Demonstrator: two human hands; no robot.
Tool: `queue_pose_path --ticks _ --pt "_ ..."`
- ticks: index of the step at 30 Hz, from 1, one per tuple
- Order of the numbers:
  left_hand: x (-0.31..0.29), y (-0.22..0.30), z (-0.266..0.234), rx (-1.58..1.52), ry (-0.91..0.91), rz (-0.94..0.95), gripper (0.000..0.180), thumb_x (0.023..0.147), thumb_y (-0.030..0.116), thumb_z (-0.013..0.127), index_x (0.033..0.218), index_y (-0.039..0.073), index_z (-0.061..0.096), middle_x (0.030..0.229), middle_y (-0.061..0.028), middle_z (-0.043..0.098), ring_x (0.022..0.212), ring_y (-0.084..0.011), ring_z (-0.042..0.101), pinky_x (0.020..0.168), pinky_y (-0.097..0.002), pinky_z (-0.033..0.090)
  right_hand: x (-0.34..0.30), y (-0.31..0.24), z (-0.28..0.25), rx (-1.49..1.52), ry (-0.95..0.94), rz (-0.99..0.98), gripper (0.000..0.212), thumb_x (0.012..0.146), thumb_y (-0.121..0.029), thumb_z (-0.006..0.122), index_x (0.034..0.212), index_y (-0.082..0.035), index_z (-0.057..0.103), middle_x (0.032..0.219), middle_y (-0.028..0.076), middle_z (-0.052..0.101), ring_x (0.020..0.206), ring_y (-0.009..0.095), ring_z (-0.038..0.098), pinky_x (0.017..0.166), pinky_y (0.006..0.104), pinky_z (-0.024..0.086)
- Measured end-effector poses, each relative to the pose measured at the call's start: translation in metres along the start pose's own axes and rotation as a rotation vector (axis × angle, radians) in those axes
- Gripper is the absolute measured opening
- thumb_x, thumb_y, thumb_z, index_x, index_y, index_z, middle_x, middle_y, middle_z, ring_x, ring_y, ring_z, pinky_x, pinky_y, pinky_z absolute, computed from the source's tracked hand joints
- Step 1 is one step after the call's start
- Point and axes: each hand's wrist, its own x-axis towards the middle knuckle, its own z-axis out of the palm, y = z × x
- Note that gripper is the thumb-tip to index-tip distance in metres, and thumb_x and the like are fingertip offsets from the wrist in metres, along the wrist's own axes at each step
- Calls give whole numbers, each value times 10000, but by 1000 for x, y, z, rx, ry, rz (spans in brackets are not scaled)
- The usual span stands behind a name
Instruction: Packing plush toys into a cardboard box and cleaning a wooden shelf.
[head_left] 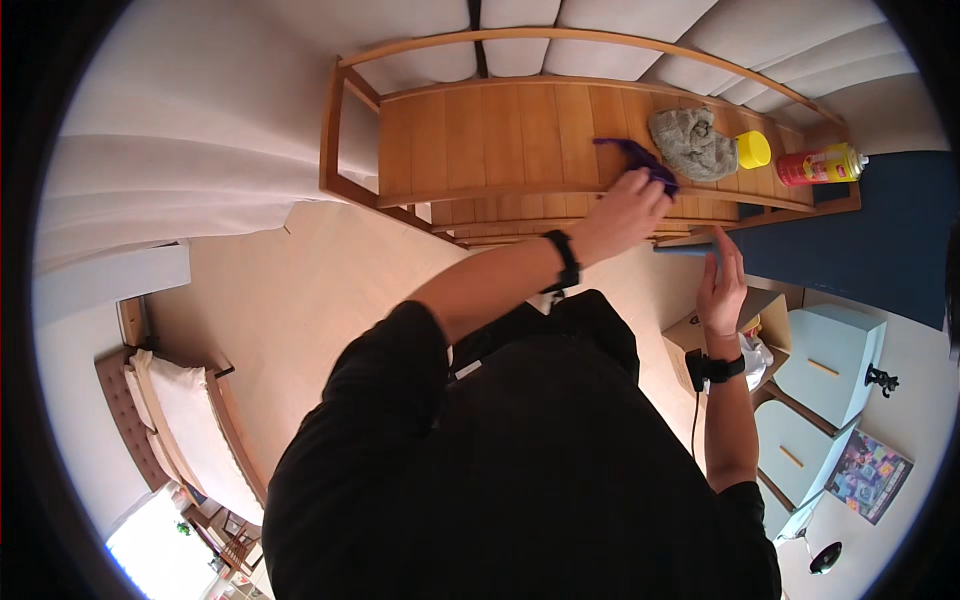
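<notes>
My left hand (632, 212) is closed on a purple cloth (652, 166), pressing it against the slatted top of a wooden shelf rack (480, 135) toward its near edge. Beyond the fingers lies a crumpled grey cloth (692, 145). Beside that cloth is a yellow cap (754, 150), and a red and yellow spray can (815, 166) is at the rack's right end. My right hand (722, 290) is held just below the rack's front right corner, fingers stretched out and nothing in them. Whether its fingertips touch the rack, I cannot tell.
An open cardboard box (768, 322) with a white bag stands right of me. Light blue drawer units (826, 365) and a dark blue panel (850, 240) are farther right. Pale curtains (180, 150) hang at the left. A bed (200, 420) is at the lower left.
</notes>
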Motion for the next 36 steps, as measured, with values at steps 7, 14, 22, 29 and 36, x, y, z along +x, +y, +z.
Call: queue_pose_path --ticks 7,14,22,29,36 --pt "3 2 19 -123 -1 -15 477 851 122 632 1322 52 644 1279 -153 607 1250 -385 547 1055 -478 482 89 63 -9 -50 151 -143 479 934 -24 694 1403 -83 617 1369 171 619 1248 383 591 1055 454 489" --pt "-126 -41 -68 16 -66 -698 486 862 15 697 1345 48 651 1324 -209 630 1217 -403 616 1071 -480 510 164 84 27 -10 -123 -503 608 849 -257 794 1423 -198 601 1490 175 492 1316 426 504 1080 506 458" --pt "-4 -55 14 58 75 -961 467 964 202 697 1386 27 596 1473 -196 568 1319 -410 566 1080 -469 501 156 119 34 373 -366 -489 439 810 -96 749 1230 -125 625 1292 221 534 1092 406 605 941 479 527" --pt "135 -33 75 -25 -15 -606 478 958 185 677 1394 22 566 1471 -208 540 1251 -464 571 1045 -483 520 97 164 -52 616 -242 -356 403 771 -60 747 1145 -68 597 1285 232 555 1120 433 614 945 450 544" --pt "68 -68 22 -57 -203 -578 472 949 100 581 1413 17 554 1464 -218 548 1296 -399 576 1061 -460 525 74 185 -67 620 -134 -306 385 730 -9 715 1085 -73 579 1242 225 580 1098 417 616 959 455 528"
